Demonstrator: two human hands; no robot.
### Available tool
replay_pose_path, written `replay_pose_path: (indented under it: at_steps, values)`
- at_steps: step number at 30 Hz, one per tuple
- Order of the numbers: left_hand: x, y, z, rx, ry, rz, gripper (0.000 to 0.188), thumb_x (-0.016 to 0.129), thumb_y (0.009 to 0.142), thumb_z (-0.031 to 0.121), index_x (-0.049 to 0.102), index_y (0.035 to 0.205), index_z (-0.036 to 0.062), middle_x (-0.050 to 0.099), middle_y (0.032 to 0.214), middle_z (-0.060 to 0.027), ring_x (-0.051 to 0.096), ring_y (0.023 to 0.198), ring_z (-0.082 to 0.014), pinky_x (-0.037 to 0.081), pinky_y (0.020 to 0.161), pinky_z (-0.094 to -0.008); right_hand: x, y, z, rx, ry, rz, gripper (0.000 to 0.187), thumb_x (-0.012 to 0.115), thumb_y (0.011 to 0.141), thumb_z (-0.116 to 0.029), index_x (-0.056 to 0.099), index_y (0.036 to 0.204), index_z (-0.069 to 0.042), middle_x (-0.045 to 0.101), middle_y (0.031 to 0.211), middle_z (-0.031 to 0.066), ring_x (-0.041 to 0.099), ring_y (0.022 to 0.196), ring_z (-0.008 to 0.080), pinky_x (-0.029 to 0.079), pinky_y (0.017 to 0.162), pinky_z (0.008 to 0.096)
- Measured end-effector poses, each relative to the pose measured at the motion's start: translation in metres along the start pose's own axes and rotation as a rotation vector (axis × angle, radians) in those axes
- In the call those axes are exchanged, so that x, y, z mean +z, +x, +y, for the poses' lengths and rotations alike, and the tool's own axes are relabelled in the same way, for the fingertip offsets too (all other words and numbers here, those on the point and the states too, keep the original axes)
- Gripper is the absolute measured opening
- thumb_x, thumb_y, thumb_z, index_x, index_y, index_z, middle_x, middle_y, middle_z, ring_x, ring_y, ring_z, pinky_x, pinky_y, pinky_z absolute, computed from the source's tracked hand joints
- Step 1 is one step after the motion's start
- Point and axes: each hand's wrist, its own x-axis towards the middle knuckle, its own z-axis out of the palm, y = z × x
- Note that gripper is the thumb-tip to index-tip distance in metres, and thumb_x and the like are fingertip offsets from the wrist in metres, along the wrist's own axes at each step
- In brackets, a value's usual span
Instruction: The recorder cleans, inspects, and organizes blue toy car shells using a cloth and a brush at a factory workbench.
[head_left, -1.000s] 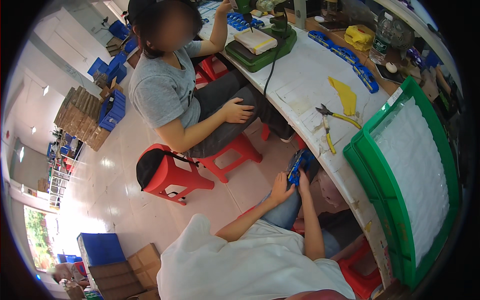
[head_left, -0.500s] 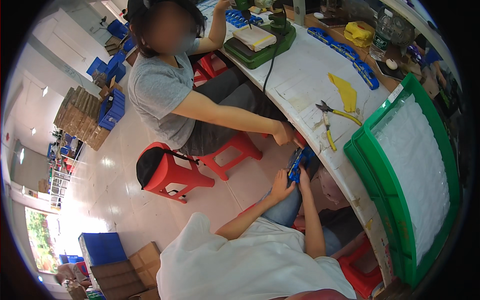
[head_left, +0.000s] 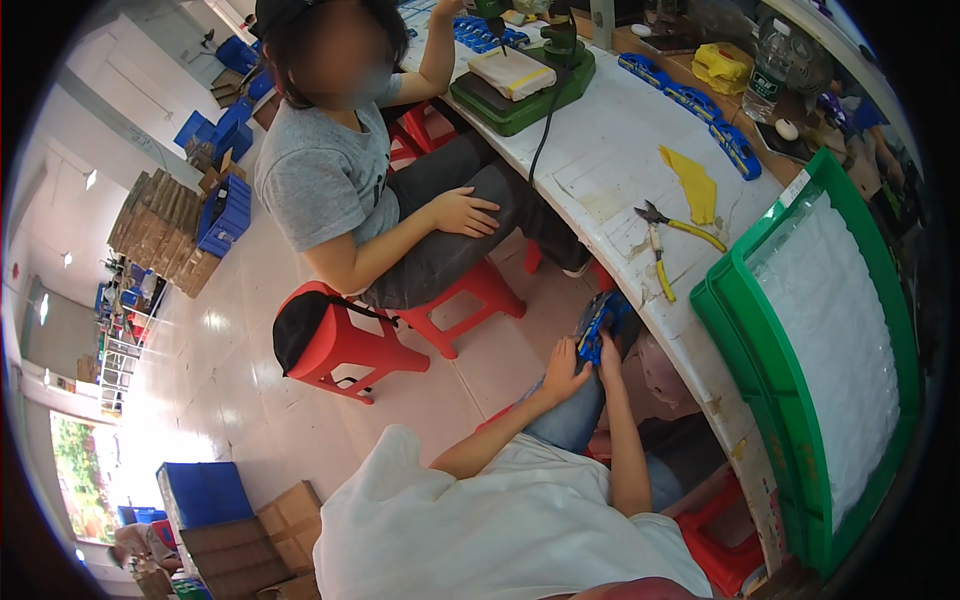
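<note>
Blue parts down at the lap, just off the table's edge, both hands on the near end!
From my remote seat I see the right hand holding narrow on them, the left hand laid alongside, though whether its fingers clasp I cannot tell. The worktable crowds in on the right, bearing yellow-handled pliers, a yellow cloth and a big green tray jutting over the near edge. Ahead, a co-worker's hand rests on a dark trouser leg, beside a green machine; a red stool bearing a black bag fills the floor to the left.
</note>
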Motion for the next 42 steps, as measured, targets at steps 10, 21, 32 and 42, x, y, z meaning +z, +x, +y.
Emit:
replay_pose_path:
  at_steps: [10,21,32,42]
  values:
    - [-0.001,-0.002,0.001,-0.003,0.002,-0.003,0.044,0.055,0.071,0.019,0.039,0.106,-0.0032,0.043,0.096,-0.0201,0.042,0.091,-0.0351,0.035,0.082,-0.0384,-0.001,-0.002,-0.001,0.034,-0.001,-0.038,0.024,0.058,0.082,-0.027,0.053,0.096,-0.009,0.053,0.075,-0.0015,0.051,0.062,0.0069,0.041,0.052,0.0208]
    - [-0.001,0.0,0.001,-0.008,-0.027,-0.012,0.048,0.055,0.07,0.023,0.038,0.107,-0.0044,0.043,0.098,-0.0204,0.042,0.092,-0.0355,0.035,0.083,-0.0394,0.004,-0.003,-0.005,0.017,-0.04,0.054,0.026,0.058,0.082,-0.026,0.053,0.098,-0.006,0.053,0.08,-0.0003,0.052,0.068,0.0091,0.043,0.06,0.0219]
    - [0.0,0.0,-0.001,-0.013,-0.021,-0.02,0.048,0.055,0.07,0.022,0.038,0.107,-0.0042,0.043,0.097,-0.0202,0.042,0.092,-0.0355,0.035,0.083,-0.0389,0.001,-0.004,-0.005,0.037,-0.009,0.013,0.023,0.057,0.082,-0.024,0.053,0.097,-0.007,0.053,0.076,-0.0014,0.051,0.064,0.007,0.042,0.055,0.0207]
    - [-0.002,0.0,0.002,0.005,-0.033,0.003,0.044,0.055,0.071,0.017,0.039,0.106,-0.003,0.044,0.097,-0.0201,0.043,0.091,-0.0351,0.035,0.082,-0.0384,-0.006,0.003,0.004,0.062,-0.029,0.015,0.033,0.059,0.08,-0.03,0.052,0.101,-0.005,0.055,0.086,0.0029,0.053,0.073,0.011,0.044,0.064,0.0235]
